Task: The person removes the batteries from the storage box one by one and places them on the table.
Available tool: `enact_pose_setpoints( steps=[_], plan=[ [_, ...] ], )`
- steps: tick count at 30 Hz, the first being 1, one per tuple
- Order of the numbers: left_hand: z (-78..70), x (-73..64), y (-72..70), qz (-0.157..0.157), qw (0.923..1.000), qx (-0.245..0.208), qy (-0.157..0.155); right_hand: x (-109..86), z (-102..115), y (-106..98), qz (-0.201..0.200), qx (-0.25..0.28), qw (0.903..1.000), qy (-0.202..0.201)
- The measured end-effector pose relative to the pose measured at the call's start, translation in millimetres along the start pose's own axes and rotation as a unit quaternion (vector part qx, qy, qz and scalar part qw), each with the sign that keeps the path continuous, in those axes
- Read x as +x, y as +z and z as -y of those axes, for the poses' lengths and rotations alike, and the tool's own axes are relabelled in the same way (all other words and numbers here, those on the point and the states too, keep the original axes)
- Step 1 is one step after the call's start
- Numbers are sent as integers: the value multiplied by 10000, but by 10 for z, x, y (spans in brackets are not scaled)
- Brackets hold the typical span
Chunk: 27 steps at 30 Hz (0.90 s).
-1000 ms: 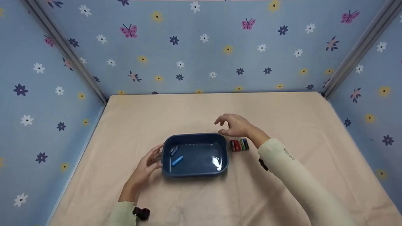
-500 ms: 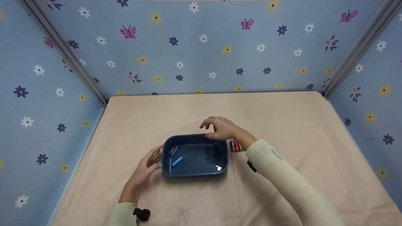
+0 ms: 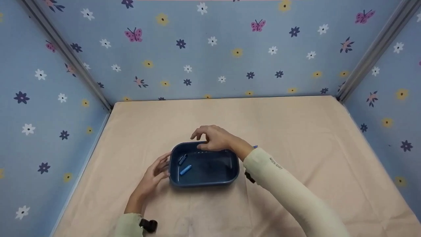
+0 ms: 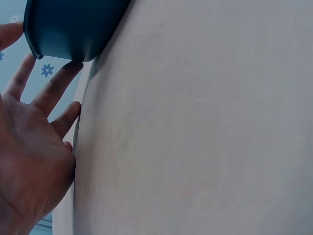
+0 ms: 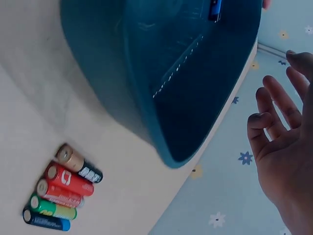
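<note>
A dark blue rectangular basin (image 3: 204, 185) sits on the table, with two batteries inside at its left: a bright blue battery (image 3: 185, 170) and a dark blue battery (image 3: 183, 159). My left hand (image 3: 152, 177) touches the basin's left side, fingers mostly extended, as the left wrist view also shows. Over the basin's far rim hovers my right hand (image 3: 215, 138), fingers loosely bent and nothing between them. To the basin's right, a row of several batteries lies side by side: brown-and-black, a red battery (image 5: 68, 179), another red, a green battery (image 5: 53, 207) and a dark blue one.
A pale pink cloth covers the table (image 3: 279, 125). Blue panels (image 3: 210, 49) with flowers and butterflies stand at the back and both sides. In the head view the right sleeve (image 3: 283, 181) hides most of the battery row.
My right hand has moved left from beside the basin's right corner to over its far rim, and its arm now covers the battery row. The left hand and basin stay put.
</note>
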<state>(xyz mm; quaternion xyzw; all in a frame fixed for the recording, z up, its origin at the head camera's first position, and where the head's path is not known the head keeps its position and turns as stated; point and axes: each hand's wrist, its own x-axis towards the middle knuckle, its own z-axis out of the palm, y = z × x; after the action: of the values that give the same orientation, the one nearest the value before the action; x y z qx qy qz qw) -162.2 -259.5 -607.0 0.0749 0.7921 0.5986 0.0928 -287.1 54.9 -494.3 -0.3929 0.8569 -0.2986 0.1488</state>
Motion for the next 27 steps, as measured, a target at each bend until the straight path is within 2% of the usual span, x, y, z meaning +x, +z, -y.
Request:
enact_pose_setpoints(
  steps=[11, 27],
  plan=[
    [-10, -5, -8, 101, 9999, 11, -66, 124, 152, 219, 168, 275, 9989, -335],
    [22, -9, -18, 131, 9998, -68, 137, 215, 75, 582, 673, 498, 9964, -153]
  ],
)
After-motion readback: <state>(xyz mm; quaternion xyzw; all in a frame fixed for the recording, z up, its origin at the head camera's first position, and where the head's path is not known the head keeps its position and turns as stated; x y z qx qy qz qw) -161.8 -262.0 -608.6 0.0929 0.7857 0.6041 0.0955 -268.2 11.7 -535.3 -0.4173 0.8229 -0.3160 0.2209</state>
